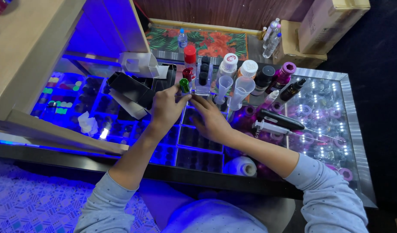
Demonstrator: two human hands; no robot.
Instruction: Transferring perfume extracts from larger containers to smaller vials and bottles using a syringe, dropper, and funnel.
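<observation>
At nine o'clock of the counter lie the blue-lit trays of small caps point(73, 101), with a black box point(128, 86) just beside the left hand point(166, 108), whose fingers pinch a small green-capped vial point(184, 85) held upright near the middle. The right hand point(213, 121) lies flat and spread on the glass counter point(349, 112), fingertips touching the left hand's, holding nothing I can see. Toward three o'clock lies a syringe point(272, 127), with bottles point(250, 73) at twelve.

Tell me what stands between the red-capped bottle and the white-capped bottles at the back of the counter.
In the head view, a clear holder with dark-capped vials stands between the red-capped bottle and the white-capped bottles; the left hand pinches a green-capped vial just before it.
</observation>
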